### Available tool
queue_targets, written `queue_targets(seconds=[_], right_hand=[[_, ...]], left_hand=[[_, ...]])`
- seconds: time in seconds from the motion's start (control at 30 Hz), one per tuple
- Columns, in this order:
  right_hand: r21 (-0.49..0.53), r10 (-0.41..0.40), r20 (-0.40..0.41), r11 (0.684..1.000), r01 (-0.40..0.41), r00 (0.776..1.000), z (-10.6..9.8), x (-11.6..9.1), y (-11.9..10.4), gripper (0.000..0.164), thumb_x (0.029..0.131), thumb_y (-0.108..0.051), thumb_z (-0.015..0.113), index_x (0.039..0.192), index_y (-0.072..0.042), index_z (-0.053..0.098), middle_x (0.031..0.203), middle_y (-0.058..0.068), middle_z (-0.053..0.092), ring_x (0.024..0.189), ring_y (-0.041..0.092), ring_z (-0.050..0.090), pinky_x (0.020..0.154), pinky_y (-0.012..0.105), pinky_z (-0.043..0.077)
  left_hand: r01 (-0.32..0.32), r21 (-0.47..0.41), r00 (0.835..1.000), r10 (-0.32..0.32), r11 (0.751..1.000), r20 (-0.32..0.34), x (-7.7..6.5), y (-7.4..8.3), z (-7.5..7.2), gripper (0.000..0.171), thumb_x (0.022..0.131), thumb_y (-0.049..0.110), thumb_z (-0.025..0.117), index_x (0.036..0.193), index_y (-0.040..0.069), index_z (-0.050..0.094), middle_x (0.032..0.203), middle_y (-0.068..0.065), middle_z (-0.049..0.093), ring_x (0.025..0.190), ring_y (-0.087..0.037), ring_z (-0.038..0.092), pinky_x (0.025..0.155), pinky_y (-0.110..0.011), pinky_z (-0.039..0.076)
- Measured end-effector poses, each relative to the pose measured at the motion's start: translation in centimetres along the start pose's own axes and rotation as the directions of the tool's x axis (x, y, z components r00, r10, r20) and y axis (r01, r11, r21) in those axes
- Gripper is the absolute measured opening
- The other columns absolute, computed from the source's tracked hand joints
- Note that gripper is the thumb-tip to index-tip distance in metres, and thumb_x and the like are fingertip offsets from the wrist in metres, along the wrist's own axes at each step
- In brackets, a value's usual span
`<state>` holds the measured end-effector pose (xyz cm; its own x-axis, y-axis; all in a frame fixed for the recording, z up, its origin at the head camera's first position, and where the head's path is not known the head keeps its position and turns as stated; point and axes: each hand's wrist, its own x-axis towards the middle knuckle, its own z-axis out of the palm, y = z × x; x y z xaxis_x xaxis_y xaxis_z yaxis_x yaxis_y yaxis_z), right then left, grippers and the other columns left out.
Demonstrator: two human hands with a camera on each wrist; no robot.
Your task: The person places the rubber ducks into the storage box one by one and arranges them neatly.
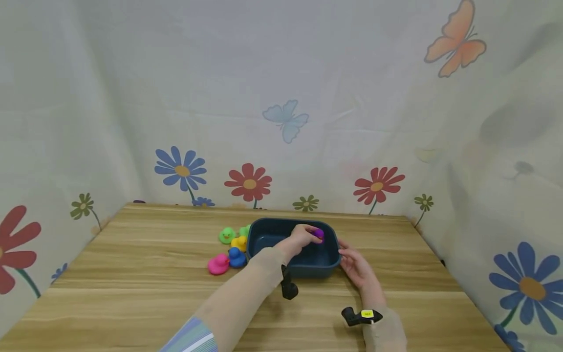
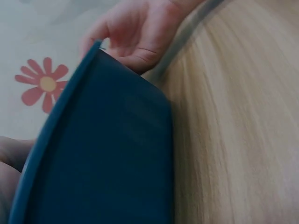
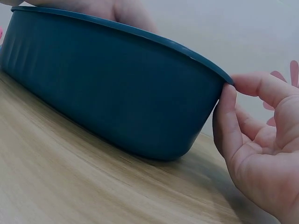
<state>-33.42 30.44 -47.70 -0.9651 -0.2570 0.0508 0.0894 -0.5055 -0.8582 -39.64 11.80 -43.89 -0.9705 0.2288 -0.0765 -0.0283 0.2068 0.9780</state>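
Note:
A dark blue plastic basin (image 1: 313, 272) stands on the wooden table. Over its right half, my left hand (image 1: 302, 235) holds a small purple rubber duck (image 1: 318, 234) between thumb and fingers, partly hidden by them. In the left wrist view only a bit of that hand (image 2: 10, 161) shows behind the basin rim. My right hand (image 1: 356, 266) is at the basin's right end; the right wrist view has its thumb and forefinger pinching the rim corner (image 3: 226, 80). The part of the basin floor under my left forearm is hidden.
Left of the basin sit several rubber ducks: a green one (image 1: 227, 235), another green one (image 1: 244, 231) partly behind the basin, a yellow one (image 1: 239, 243), a blue one (image 1: 237, 257) and a pink one (image 1: 218, 264). A flowered cloth (image 1: 308, 161) hangs behind the table.

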Motion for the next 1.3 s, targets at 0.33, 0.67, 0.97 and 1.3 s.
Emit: queue_targets(seconds=[0.33, 0.67, 0.97, 1.3], right_hand=[[-0.013, -0.02, 0.019, 1.0, 0.021, 1.0, 0.0, -0.1, 0.0, 0.038, 0.099, 0.009, 0.03, 0.116, -0.012, 0.056, 0.109, 0.0, 0.062, 0.094, 0.006, 0.064, 0.083, 0.017, 0.053], [0.021, -0.032, 0.05, 0.999, 0.031, 0.998, -0.4, 0.0, 0.5, 0.039, 0.099, 0.009, 0.027, 0.116, -0.011, 0.057, 0.109, 0.001, 0.064, 0.094, 0.007, 0.064, 0.084, 0.017, 0.053], [0.021, -0.034, 0.025, 0.999, 0.034, 0.999, -0.3, 0.2, 0.4, 0.042, 0.099, 0.009, 0.026, 0.113, -0.012, 0.059, 0.109, -0.001, 0.063, 0.092, 0.007, 0.063, 0.082, 0.016, 0.053], [0.044, -0.058, 0.069, 0.998, 0.055, 0.996, -0.3, 0.1, 0.6, 0.045, 0.099, 0.01, 0.023, 0.115, -0.011, 0.059, 0.109, 0.0, 0.064, 0.093, 0.008, 0.064, 0.082, 0.017, 0.053]], left_hand=[[-0.017, 0.282, 0.999, 0.027, 0.959, -0.033, 0.2, -0.6, 0.8, 0.032, 0.071, -0.002, 0.082, 0.102, -0.001, 0.074, 0.1, -0.013, 0.072, 0.086, -0.019, 0.062, 0.079, -0.029, 0.054], [-0.03, 0.396, 0.999, 0.032, 0.918, 0.001, -0.1, -0.7, 0.5, 0.038, 0.069, 0.002, 0.085, 0.105, 0.002, 0.072, 0.105, -0.012, 0.07, 0.093, -0.023, 0.06, 0.085, -0.033, 0.053], [-0.074, 0.455, 0.99, 0.01, 0.888, 0.142, -1.5, 1.5, -2.1, 0.053, 0.074, 0.01, 0.083, 0.123, 0.001, 0.063, 0.13, -0.017, 0.06, 0.118, -0.031, 0.056, 0.101, -0.041, 0.047], [-0.151, 0.388, 0.94, 0.01, 0.909, 0.342, -4.7, 3.0, -7.4, 0.052, 0.087, 0.018, 0.074, 0.134, 0.004, 0.056, 0.139, -0.02, 0.053, 0.13, -0.035, 0.049, 0.106, -0.05, 0.042]])
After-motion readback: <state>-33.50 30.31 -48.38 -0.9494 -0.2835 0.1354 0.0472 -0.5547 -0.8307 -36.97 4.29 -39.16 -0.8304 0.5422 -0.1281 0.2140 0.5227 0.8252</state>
